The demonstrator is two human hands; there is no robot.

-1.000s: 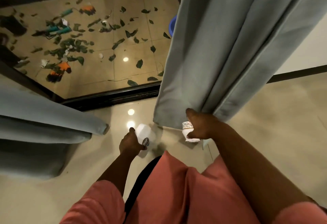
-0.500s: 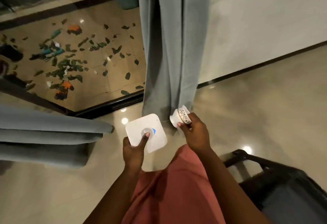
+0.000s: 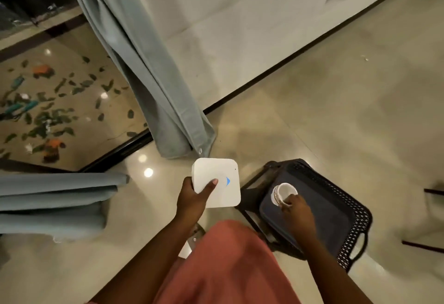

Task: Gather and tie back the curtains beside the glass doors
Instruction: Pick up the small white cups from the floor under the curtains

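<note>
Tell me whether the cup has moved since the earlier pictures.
Yes. The right hand has carried the cup rightward, away from the curtain hem, to the black stool.

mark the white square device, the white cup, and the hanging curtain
white square device (image 3: 222,188): head view, on its flat top face, held in the left hand.
white cup (image 3: 284,192): head view, on its inner wall, over the black stool.
hanging curtain (image 3: 153,80): head view, on the grey-blue folds at mid length.
</note>
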